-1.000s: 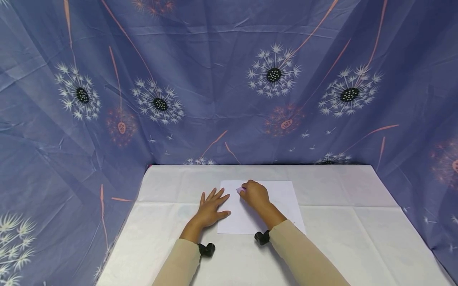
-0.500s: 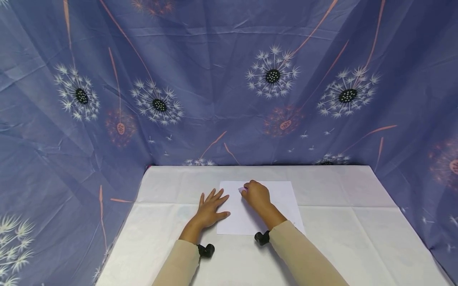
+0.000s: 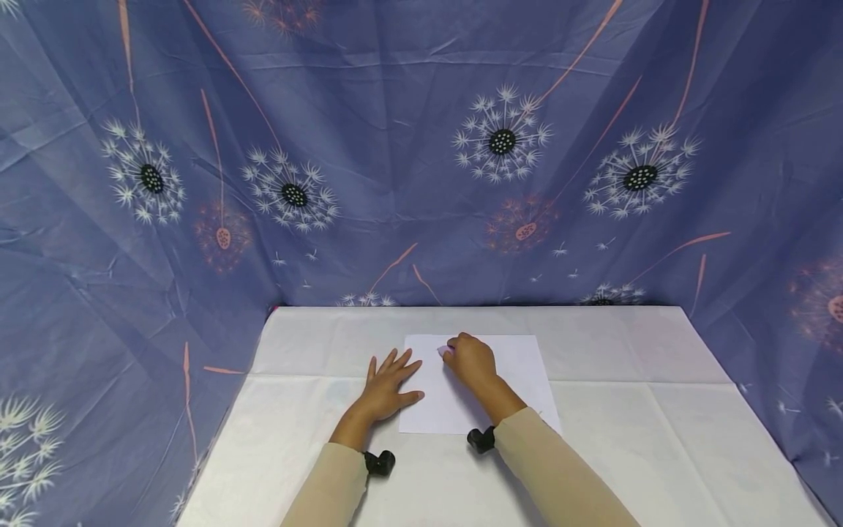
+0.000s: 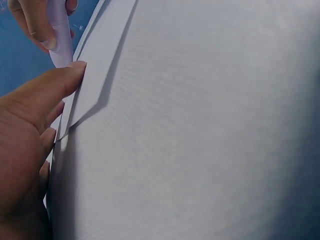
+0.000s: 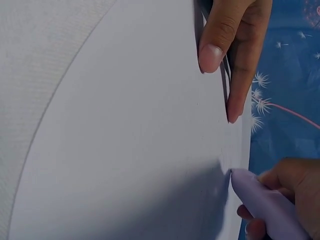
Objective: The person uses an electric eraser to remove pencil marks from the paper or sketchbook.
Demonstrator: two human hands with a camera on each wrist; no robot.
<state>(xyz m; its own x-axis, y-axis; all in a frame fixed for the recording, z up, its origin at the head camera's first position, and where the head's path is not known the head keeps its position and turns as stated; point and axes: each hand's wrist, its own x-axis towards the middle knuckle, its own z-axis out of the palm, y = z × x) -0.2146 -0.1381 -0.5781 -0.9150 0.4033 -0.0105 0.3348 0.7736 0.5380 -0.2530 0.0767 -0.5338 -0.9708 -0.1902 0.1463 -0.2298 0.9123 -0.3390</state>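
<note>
A white sheet of paper (image 3: 523, 373) lies flat on the white-covered table. My left hand (image 3: 383, 394) rests at its left edge with fingers spread, thumb and fingertips on the sheet. Over the upper part of the paper, my right hand (image 3: 473, 360) grips a chunky lavender pen-shaped tool (image 5: 267, 205). The tool tapers to a small dark tip, which meets the sheet in the right wrist view; its exact kind I cannot tell. Faint small marks show on the paper near that tip. In the left wrist view, the lavender tool (image 4: 61, 37) appears just beyond the left thumb (image 4: 60, 82).
The table's white cloth (image 3: 626, 424) has fold creases and surrounds the paper. Behind and beside it hangs a blue curtain (image 3: 395, 146) with dandelion prints. A black wrist camera (image 3: 380, 462) sits at the left cuff, another black camera (image 3: 481, 440) at the right.
The right hand and the lavender tool have shifted slightly right across the paper, then barely back left. The left hand has stayed in place on the sheet.
</note>
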